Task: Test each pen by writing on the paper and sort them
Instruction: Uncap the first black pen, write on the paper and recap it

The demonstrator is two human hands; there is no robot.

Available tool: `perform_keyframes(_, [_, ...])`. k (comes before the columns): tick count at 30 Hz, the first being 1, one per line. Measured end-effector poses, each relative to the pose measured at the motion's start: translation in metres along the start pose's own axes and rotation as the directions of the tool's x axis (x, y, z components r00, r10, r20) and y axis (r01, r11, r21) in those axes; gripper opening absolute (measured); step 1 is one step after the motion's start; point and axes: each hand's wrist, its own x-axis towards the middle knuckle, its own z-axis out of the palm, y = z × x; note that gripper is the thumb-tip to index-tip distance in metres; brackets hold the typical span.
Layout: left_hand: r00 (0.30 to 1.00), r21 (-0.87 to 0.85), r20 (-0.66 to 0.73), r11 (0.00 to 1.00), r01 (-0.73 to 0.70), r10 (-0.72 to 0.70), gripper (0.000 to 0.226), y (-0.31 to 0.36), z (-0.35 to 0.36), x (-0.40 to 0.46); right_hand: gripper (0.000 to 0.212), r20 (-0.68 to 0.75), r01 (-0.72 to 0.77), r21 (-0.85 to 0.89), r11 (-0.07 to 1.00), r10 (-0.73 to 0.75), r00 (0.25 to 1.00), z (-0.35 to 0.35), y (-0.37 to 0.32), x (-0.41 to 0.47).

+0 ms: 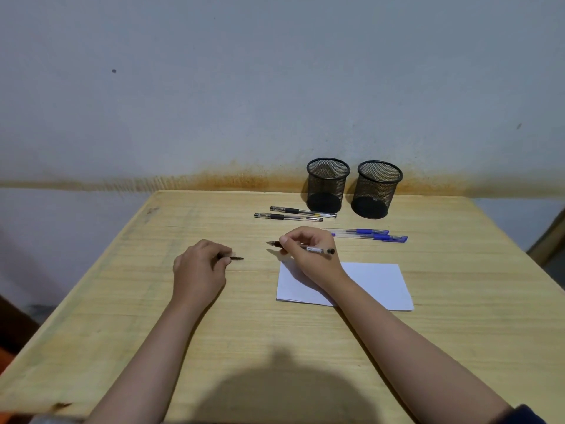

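Both forearms stretch over the table: right hand pinching an uncapped pen, left hand gripping its cap.

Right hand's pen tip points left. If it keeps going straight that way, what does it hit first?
Likely the cap pinched in the left hand. The right hand holds the uncapped pen, tip aimed left over bare table; height above the table is unclear.

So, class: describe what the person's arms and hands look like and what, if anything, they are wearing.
Both forearms are bare from wrist to the frame's lower edge. The left hand and right hand wear no gloves, and no rings, watch or bracelet show. A dark blue sleeve edge appears on the right arm at the bottom right corner. No sleeve shows on the left arm.
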Motion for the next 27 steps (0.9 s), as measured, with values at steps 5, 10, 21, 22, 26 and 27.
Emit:
perform_keyframes(5, [1.0,-0.275,0.013,0.961,-0.012,0.016,0.016,0.008,-0.006,-0.003,0.014,-0.075,0.105,0.041,0.994,-0.102,0.992,0.001,-0.008,-0.005])
perform_keyframes(10, [0.998,-0.44,0.024,0.897,-0.045,0.062,0.019,0.023,-0.009,-0.008,0.02,-0.001,0.031,0.178,0.983,-0.031,1.0,-0.004,-0.016,-0.005])
perform_keyframes(21, [0.993,-0.486,0.014,0.869,-0.092,0.114,0.022,0.026,-0.008,-0.01,0.019,0.117,0.005,0.202,0.979,-0.03,0.993,0.0,-0.019,-0.01])
perform_keyframes(22, [0.991,-0.48,0.016,0.871,-0.106,0.129,0.022,0.027,-0.007,-0.011,0.019,0.13,0.014,0.201,0.98,-0.041,0.991,0.001,-0.02,-0.012])
perform_keyframes(26, [0.989,-0.484,-0.027,0.864,-0.138,0.144,0.024,0.028,-0.005,-0.012,0.02,0.161,0.028,0.216,0.976,-0.064,0.985,0.009,-0.02,-0.014])
perform_keyframes(27, [0.99,-0.487,-0.039,0.863,-0.138,0.137,0.025,0.027,-0.005,-0.013,0.02,0.164,0.026,0.205,0.978,-0.061,0.985,0.011,-0.019,-0.014])
